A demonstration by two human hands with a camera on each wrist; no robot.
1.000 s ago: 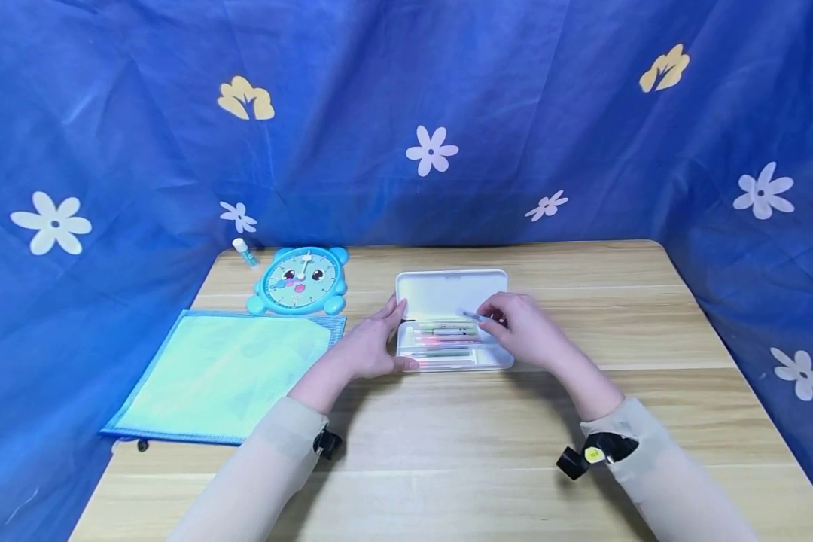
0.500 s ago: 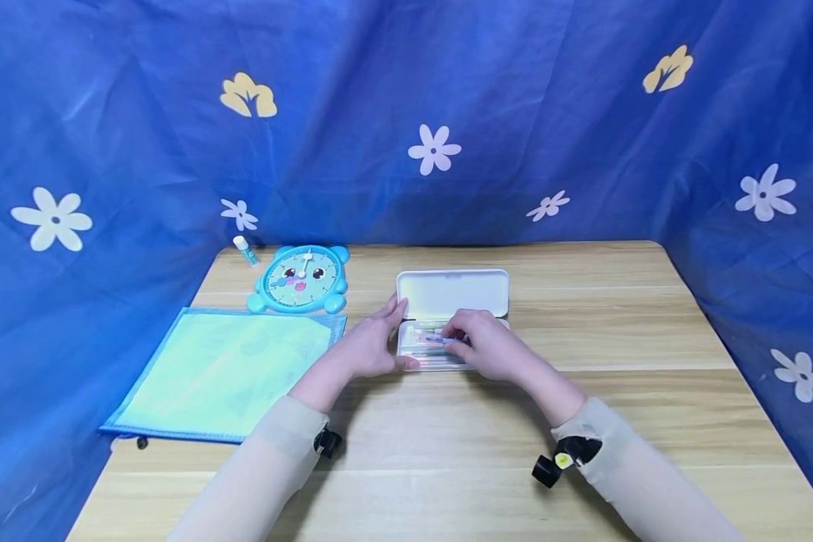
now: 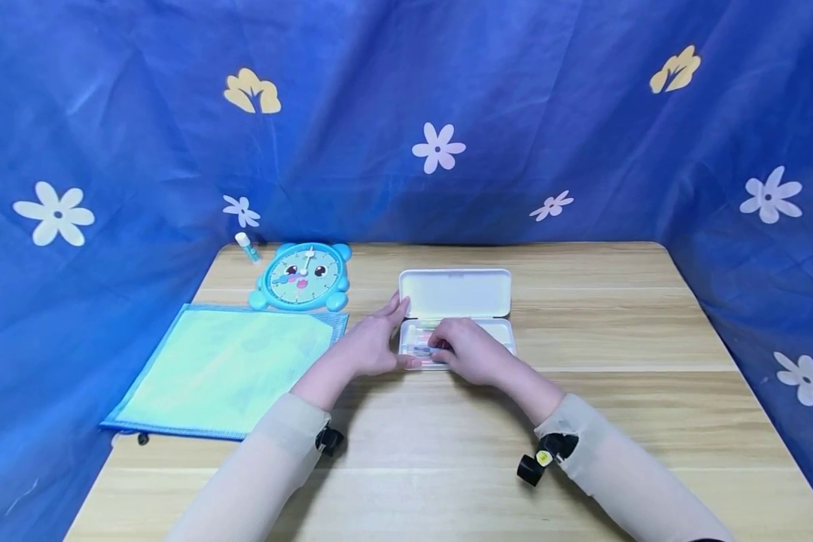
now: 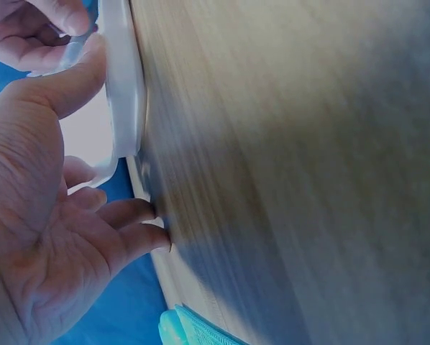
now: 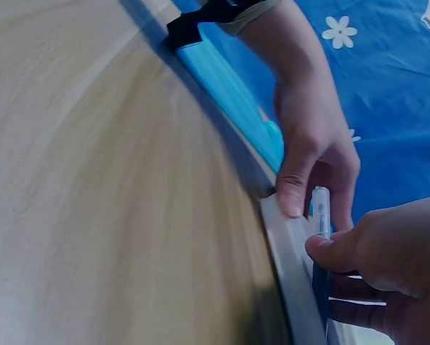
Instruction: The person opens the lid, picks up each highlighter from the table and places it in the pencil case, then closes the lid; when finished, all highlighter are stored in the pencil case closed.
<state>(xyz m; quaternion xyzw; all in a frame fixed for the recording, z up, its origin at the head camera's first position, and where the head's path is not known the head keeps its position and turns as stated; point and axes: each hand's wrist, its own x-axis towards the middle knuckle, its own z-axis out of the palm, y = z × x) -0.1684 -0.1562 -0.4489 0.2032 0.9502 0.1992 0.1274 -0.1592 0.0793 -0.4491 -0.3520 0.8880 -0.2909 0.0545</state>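
Note:
A white pencil case (image 3: 455, 293) lies on the table with its lid raised, several pens (image 3: 416, 335) inside. At its left end my left hand (image 3: 369, 345) steadies it, thumb on the front wall and fingers beside the hinge and lid. My right hand (image 3: 473, 350) is over the lower half and hides much of the contents. In the right wrist view, its thumb and fingers pinch a pen (image 5: 321, 212) with a clear end and a dark barrel, just above the case's front edge. The left wrist view shows the case's white wall (image 4: 125, 86) under the left thumb.
Left on the table lies a blue mesh-edged zip pouch (image 3: 223, 369). Behind it are a blue toy clock (image 3: 302, 290) and a glue stick (image 3: 248, 247). A blue flowered cloth (image 3: 352, 98) hangs at the back and sides.
My right hand, carrying the pen, has moved left and down from the case's right side to over its lower compartment. The left hand stays at the left end.

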